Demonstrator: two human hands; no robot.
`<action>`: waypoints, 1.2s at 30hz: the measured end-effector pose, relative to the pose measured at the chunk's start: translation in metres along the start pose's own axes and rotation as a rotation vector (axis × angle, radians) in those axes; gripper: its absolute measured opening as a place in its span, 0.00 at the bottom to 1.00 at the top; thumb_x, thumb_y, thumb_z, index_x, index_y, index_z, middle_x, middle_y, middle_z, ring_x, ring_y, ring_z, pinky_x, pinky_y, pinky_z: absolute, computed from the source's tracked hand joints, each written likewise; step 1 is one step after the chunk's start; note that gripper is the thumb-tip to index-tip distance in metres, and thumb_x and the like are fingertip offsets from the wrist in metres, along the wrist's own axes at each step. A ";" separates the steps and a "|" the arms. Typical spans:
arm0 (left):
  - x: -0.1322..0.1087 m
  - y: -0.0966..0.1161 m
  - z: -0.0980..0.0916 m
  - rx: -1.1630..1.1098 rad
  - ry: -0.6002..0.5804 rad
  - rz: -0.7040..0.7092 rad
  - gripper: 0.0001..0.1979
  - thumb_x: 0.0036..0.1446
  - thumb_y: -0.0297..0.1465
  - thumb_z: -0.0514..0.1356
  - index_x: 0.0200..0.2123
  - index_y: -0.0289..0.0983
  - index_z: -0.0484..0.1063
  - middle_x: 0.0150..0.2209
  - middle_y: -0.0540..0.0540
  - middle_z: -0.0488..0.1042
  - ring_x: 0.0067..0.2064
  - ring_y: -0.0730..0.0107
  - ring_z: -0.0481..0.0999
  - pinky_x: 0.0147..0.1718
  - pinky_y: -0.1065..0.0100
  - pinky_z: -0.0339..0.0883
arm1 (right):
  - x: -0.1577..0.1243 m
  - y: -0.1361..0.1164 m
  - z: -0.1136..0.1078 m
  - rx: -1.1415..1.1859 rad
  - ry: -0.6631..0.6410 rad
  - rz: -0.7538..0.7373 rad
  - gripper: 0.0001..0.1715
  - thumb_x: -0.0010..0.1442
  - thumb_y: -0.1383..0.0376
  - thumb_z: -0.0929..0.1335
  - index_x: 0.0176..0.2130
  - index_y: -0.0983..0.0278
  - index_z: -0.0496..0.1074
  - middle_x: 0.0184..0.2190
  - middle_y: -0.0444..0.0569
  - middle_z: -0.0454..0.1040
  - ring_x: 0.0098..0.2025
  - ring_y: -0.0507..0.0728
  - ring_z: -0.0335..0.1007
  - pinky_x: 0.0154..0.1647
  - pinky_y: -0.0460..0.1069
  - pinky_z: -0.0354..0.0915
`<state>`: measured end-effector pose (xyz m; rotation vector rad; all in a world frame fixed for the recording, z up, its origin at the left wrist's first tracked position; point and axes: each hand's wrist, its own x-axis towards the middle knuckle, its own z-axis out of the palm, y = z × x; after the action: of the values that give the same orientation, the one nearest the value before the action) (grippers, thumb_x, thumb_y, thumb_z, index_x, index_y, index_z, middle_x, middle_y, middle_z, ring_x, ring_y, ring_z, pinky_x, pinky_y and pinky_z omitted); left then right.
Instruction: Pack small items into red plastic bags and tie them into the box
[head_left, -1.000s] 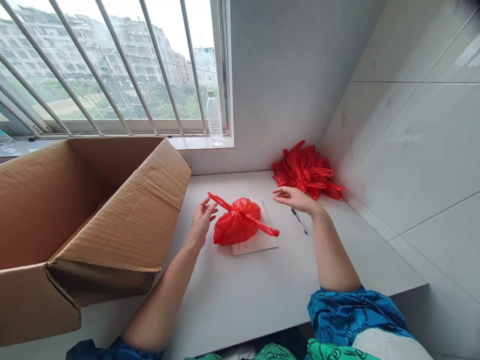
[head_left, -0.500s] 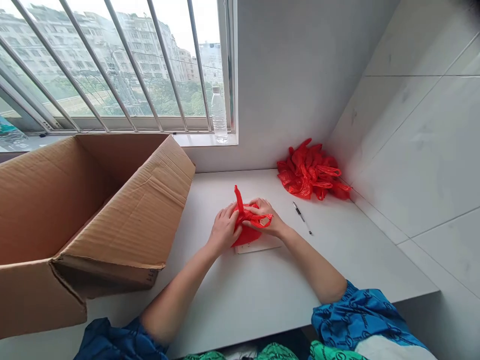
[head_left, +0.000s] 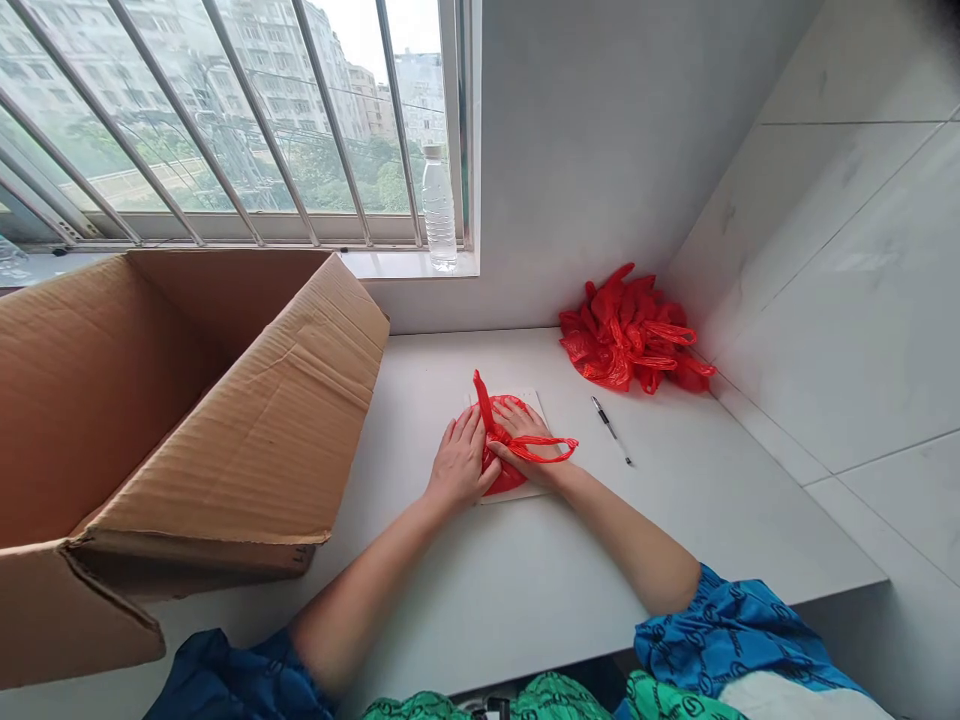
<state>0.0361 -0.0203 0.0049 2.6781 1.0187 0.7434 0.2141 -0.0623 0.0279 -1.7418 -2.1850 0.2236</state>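
Observation:
A red plastic bag [head_left: 505,482] with a knotted top lies in front of me, one handle standing up and the other looped out to the right. It rests on a flat white pad or sheet [head_left: 534,400]. My left hand [head_left: 459,458] lies against the bag's left side, open with fingers stretched out. Over its right side spreads my right hand [head_left: 531,428], also open, partly covered by the loop. Whatever the bag contains is hidden. To the right of my hands lies a black and clear pen [head_left: 611,430].
An open cardboard box [head_left: 247,440] takes up the left of the white table [head_left: 480,600], one flap leaning toward my left arm. A heap of red plastic bags [head_left: 630,335] sits in the back right corner. On the sill of the barred window stands a clear bottle [head_left: 440,215].
Both hands have flattened out over the bag, which now sits lower. The looped handle has swung further right. The view has tilted slightly downward.

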 end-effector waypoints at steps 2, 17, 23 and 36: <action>0.000 0.000 0.001 -0.016 0.007 -0.002 0.34 0.59 0.35 0.54 0.67 0.31 0.56 0.67 0.34 0.59 0.70 0.49 0.53 0.68 0.47 0.47 | 0.000 -0.001 0.000 -0.007 -0.009 0.006 0.36 0.71 0.47 0.55 0.70 0.59 0.52 0.72 0.48 0.50 0.74 0.60 0.36 0.74 0.61 0.33; 0.000 -0.004 0.005 -0.073 0.029 -0.001 0.30 0.59 0.33 0.54 0.64 0.32 0.60 0.64 0.34 0.63 0.67 0.49 0.60 0.66 0.47 0.51 | 0.002 -0.002 0.002 0.022 0.024 0.016 0.34 0.70 0.48 0.57 0.68 0.59 0.57 0.70 0.49 0.56 0.73 0.60 0.43 0.74 0.61 0.36; -0.001 -0.015 -0.004 -0.435 0.073 -0.022 0.22 0.60 0.34 0.57 0.57 0.38 0.66 0.60 0.38 0.66 0.61 0.54 0.67 0.59 0.52 0.62 | -0.002 0.005 -0.012 0.312 0.099 -0.062 0.36 0.61 0.45 0.68 0.60 0.60 0.68 0.63 0.53 0.66 0.67 0.63 0.57 0.69 0.62 0.51; -0.021 0.053 -0.116 -0.399 0.009 0.036 0.27 0.59 0.44 0.62 0.59 0.44 0.65 0.58 0.40 0.70 0.61 0.51 0.67 0.63 0.49 0.57 | -0.048 -0.052 -0.070 0.986 0.043 -0.023 0.18 0.61 0.49 0.70 0.36 0.60 0.78 0.31 0.47 0.76 0.35 0.57 0.72 0.36 0.52 0.68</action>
<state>-0.0066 -0.0745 0.1143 2.3548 0.7325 0.8625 0.2007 -0.1266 0.1022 -1.1170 -1.5856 1.0317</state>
